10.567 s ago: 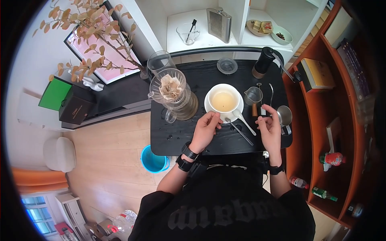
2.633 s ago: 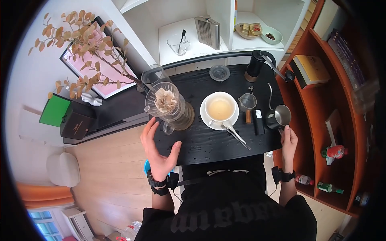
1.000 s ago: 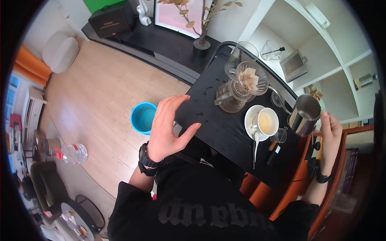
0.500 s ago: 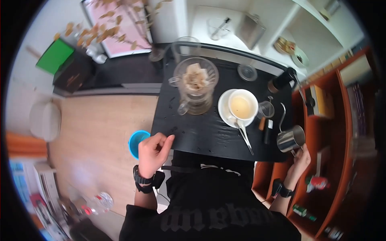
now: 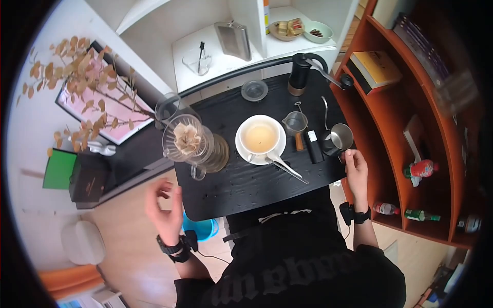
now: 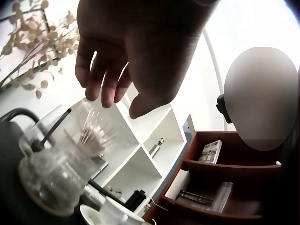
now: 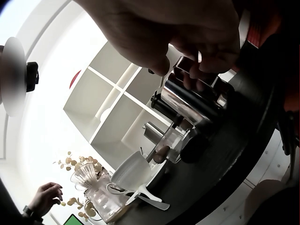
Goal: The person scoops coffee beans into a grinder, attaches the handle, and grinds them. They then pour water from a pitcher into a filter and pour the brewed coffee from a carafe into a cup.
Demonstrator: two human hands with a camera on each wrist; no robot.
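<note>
My right hand (image 5: 357, 173) grips the handle of a steel gooseneck kettle (image 5: 341, 137) at the table's right edge. In the right wrist view the kettle (image 7: 190, 101) sits upright close over the black tabletop, fingers curled at its handle. My left hand (image 5: 167, 208) is off the table's left front corner with nothing in it, fingers loosely bent and thumb apart. Nearest to it stands a glass coffee server (image 5: 215, 154) topped by a ribbed dripper (image 5: 174, 146) with a used paper filter (image 5: 187, 138). Mid-table, a white cup (image 5: 260, 137) of pale liquid rests on a saucer (image 5: 244, 156).
Spoons (image 5: 287, 169) lean on the saucer. Right of it lie a small glass pitcher (image 5: 296, 123) and a black stick-like device (image 5: 314, 147). Behind are a glass dish (image 5: 254, 91) and a hand grinder (image 5: 299, 74). A blue bucket (image 5: 203, 229) stands on the floor; shelves (image 5: 380, 128) border the right.
The kettle, held up one second ago, has come down to the table's right edge with my right hand. My left hand has moved out leftward. The head view has swung round.
</note>
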